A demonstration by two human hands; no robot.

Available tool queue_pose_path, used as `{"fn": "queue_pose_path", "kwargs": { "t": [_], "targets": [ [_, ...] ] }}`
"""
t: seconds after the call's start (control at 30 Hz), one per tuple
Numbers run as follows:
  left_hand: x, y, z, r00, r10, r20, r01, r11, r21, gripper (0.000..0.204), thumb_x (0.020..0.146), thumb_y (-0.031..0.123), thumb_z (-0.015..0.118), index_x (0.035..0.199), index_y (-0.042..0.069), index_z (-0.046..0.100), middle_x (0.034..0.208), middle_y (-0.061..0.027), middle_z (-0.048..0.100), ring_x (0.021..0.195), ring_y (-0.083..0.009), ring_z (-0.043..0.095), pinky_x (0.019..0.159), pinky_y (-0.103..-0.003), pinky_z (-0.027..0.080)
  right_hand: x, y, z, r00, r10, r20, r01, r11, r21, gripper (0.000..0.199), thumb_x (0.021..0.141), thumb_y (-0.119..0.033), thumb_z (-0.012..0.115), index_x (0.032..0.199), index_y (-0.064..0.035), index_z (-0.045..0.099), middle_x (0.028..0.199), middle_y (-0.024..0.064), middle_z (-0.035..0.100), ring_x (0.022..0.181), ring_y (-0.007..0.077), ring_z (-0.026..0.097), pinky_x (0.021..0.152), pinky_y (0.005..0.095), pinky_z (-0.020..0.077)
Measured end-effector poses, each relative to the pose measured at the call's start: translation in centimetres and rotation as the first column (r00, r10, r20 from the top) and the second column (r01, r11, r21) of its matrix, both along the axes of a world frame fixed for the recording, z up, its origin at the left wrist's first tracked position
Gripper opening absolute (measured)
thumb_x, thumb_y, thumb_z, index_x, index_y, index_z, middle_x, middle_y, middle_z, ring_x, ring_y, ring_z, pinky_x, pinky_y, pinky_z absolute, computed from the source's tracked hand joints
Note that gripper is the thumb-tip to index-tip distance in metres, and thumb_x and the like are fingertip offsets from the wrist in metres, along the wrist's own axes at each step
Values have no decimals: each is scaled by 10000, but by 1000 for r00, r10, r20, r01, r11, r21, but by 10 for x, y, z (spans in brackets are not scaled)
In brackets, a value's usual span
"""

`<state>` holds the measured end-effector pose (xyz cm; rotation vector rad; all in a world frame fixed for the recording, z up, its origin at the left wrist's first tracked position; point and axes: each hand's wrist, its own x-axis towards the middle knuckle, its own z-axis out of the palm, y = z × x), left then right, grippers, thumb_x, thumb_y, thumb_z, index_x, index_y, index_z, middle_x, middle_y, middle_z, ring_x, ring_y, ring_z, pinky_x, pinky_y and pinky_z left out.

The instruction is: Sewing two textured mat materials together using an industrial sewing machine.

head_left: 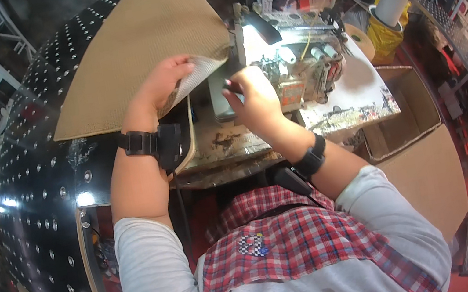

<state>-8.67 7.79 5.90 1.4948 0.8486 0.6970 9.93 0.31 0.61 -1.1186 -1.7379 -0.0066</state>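
Observation:
A large tan textured mat (130, 45) with a curved outline lies to the left of the sewing machine (300, 60). Its near right edge is turned up, baring a pale grey underside. My left hand (168, 78) is closed on that lifted edge, with thumb and fingers together. Beside the machine's lit needle area, my right hand (256, 98) is bent into a pinch. Something small and dark shows at its fingertips, too small to name. A black band sits on each of my wrists.
A black table (33, 204) dotted with metal studs spreads to the left. An open cardboard box (404, 108) stands right of the machine's worn white tabletop (358, 110). Thread cones (392, 2) and a yellow bag (388, 30) are at the back right.

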Motion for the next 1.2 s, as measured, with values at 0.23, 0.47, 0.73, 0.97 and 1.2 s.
{"fn": "queue_pose_path", "kwargs": {
  "t": [0.23, 0.47, 0.73, 0.97, 1.2],
  "targets": [
    [-126, -6, -31, 331, 699, 634, -681, 642, -352, 337, 821, 185, 448, 1041, -64, 507, 1034, -164, 552, 882, -240, 555, 807, -324, 439, 9, -39, 3, 998, 30, 62, -8, 945, -327, 249, 723, -213, 629, 730, -20, 472, 723, 139, 501, 685, 312, 500, 605, 381, 405],
    [-91, -211, -21, -69, 748, 660, -484, 553, -678, 363, 864, 148, 333, 1181, -5, 416, 1200, -132, 463, 1109, -253, 446, 943, -369, 367, -22, -18, 27, 975, 104, -196, -188, 858, -478, 357, 747, -317, 606, 690, 18, 497, 674, 151, 523, 614, 289, 516, 584, 368, 406],
    [-175, -263, -24, 821, 571, -11, -532, 771, 351, 332, 767, 239, 535, 1032, 39, 533, 1117, -130, 523, 1080, -239, 459, 894, -383, 357, -72, 73, 29, 929, 124, -348, -325, 723, -609, 677, 658, -449, 658, 1046, 70, 460, 939, 163, 565, 875, 241, 551, 751, 317, 427],
    [-373, -236, -48, -241, 748, -619, -589, 394, 705, 336, 685, 296, 592, 899, 38, 584, 891, -143, 598, 847, -277, 557, 766, -351, 425, -93, 80, 37, 963, 145, 226, 22, 796, -605, 576, 634, -305, 708, 1082, -34, 468, 1038, 216, 519, 956, 330, 526, 806, 382, 439],
    [-260, -251, 69, 759, 572, -311, -609, 793, -27, 308, 744, 147, 518, 1007, -13, 536, 894, -75, 595, 784, -147, 565, 726, -258, 434, -93, 81, 71, 841, 95, 533, 131, 920, -370, 271, 732, -149, 558, 999, -108, 570, 924, 147, 590, 889, 305, 569, 749, 382, 462]
  ]
}}
